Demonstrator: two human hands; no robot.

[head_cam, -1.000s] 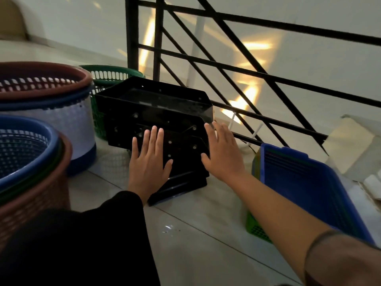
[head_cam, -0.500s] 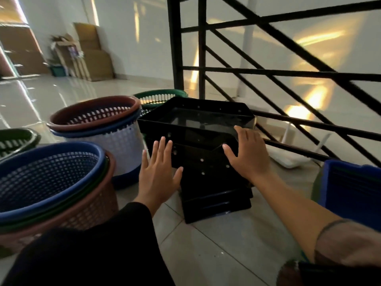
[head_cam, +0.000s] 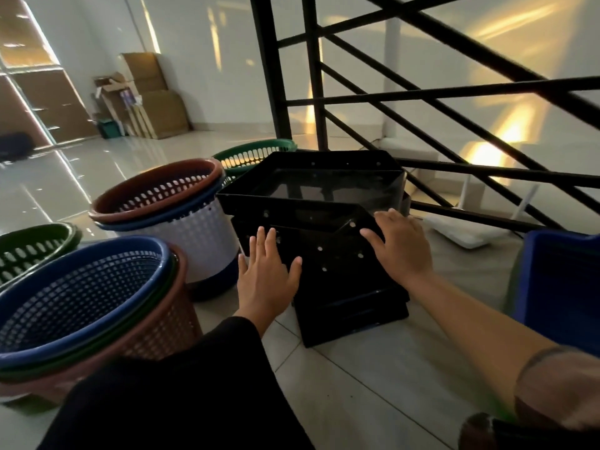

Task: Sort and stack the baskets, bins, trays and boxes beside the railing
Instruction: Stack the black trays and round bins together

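Both of your hands lie flat against the near face of the stack of black trays (head_cam: 328, 264), fingers straight and spread, gripping nothing. Your left hand (head_cam: 264, 279) presses the lower left part of that face, its fingertips reaching just under the rim of the top tray. Your right hand (head_cam: 401, 250) rests higher, on the right corner, with the fingers laid over the angled edge. The two hands are apart, with a stretch of the perforated black front between them.

That stack stands on the tiled floor (head_cam: 357, 384), right against the black railing (head_cam: 389, 99), and the uppermost tray sits slightly askew on the ones below.

To your left, just beside the trays, a brown basket (head_cam: 156, 193) is nested in a white and blue one (head_cam: 194, 248). Nearer you, a blue basket (head_cam: 81, 290) sits inside a green-rimmed one and a pinkish-brown one. A dark green basket (head_cam: 35, 245) is at the far left, and another green basket (head_cam: 253, 154) stands behind the trays by the railing post. On your right, a blue bin (head_cam: 558, 280) rests on the floor, well apart from the stack. Cardboard boxes (head_cam: 149, 95) lean against the far wall.
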